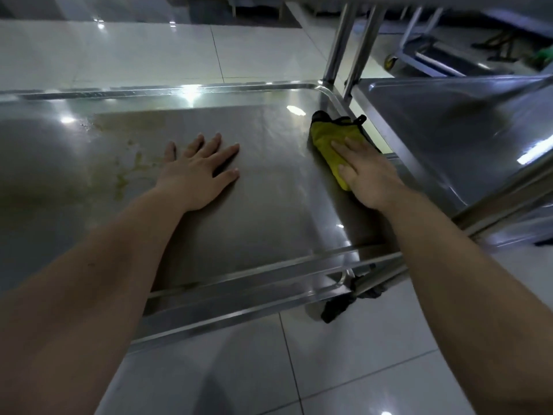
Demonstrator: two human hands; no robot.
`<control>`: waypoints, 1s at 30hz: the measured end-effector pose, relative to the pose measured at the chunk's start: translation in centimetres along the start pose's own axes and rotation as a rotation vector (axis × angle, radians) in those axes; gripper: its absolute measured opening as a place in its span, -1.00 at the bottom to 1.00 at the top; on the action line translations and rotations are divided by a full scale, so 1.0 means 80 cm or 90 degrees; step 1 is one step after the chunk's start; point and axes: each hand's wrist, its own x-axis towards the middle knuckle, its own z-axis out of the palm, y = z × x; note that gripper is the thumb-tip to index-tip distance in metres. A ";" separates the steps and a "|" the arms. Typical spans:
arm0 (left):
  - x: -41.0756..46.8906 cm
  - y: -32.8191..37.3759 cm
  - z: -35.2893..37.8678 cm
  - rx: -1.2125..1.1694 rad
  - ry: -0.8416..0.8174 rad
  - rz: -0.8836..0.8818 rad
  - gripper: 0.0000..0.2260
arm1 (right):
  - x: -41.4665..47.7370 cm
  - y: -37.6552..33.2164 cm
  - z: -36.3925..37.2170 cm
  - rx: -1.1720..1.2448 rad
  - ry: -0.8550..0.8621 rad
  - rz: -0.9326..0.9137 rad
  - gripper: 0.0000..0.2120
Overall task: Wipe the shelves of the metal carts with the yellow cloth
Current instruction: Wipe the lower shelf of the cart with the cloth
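Head view: the shelf [269, 211] of the near cart fills the middle. The cloth [327, 145] lies bunched at the shelf's far right, against the right rim [371, 187]. The right hand [363, 172] presses it down with straight fingers, not curled round it. The left hand [197, 172] lies flat and spread on bare metal near the middle, holding nothing.

Yellowish smears [125, 172] show just left of the left hand, so the wiping looks far from done. A good stroke likely starts along the right rim and its far corner, then runs leftward in overlapping passes over the smears. Spreading the cloth flatter would cover more. The left hand should lift clear of each pass while bracing the cart, which may roll. A second cart [449, 130] stands at the right.
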 end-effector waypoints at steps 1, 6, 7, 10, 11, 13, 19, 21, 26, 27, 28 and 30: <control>0.001 0.001 0.000 -0.006 -0.001 -0.003 -0.47 | -0.003 -0.002 0.001 0.005 0.002 0.020 -0.52; 0.001 0.001 0.000 -0.015 -0.006 -0.008 -0.47 | -0.095 0.004 -0.006 0.045 -0.063 0.059 -0.51; 0.001 0.002 -0.001 -0.015 -0.006 -0.007 -0.47 | -0.119 0.003 -0.006 0.046 -0.062 0.067 -0.49; -0.001 0.005 -0.002 -0.009 -0.001 0.002 -0.47 | -0.161 -0.014 -0.004 0.033 -0.028 0.119 -0.45; -0.002 0.006 -0.001 -0.004 0.002 0.005 -0.47 | -0.161 -0.022 -0.003 0.022 -0.021 0.144 -0.46; -0.003 0.006 0.000 0.000 0.003 0.008 -0.47 | -0.151 -0.048 0.003 -0.012 -0.020 0.172 -0.50; -0.004 0.004 -0.004 -0.079 -0.006 0.004 -0.53 | -0.126 -0.212 0.059 -0.007 -0.022 0.017 -0.49; -0.014 0.003 -0.012 -0.228 0.043 0.009 -0.55 | -0.123 -0.233 0.065 0.019 -0.021 0.024 -0.50; -0.065 -0.053 -0.047 -0.296 0.200 -0.009 -0.62 | -0.120 -0.230 0.062 0.027 -0.042 0.042 -0.51; -0.079 -0.075 -0.050 -0.245 0.185 -0.026 -0.63 | -0.120 -0.232 0.062 0.028 -0.048 0.045 -0.51; -0.094 -0.101 -0.050 -0.190 0.154 -0.051 -0.63 | -0.120 -0.234 0.061 0.027 -0.053 0.049 -0.52; -0.128 -0.155 -0.048 -0.112 0.077 -0.122 -0.60 | -0.120 -0.234 0.058 0.027 -0.059 0.057 -0.52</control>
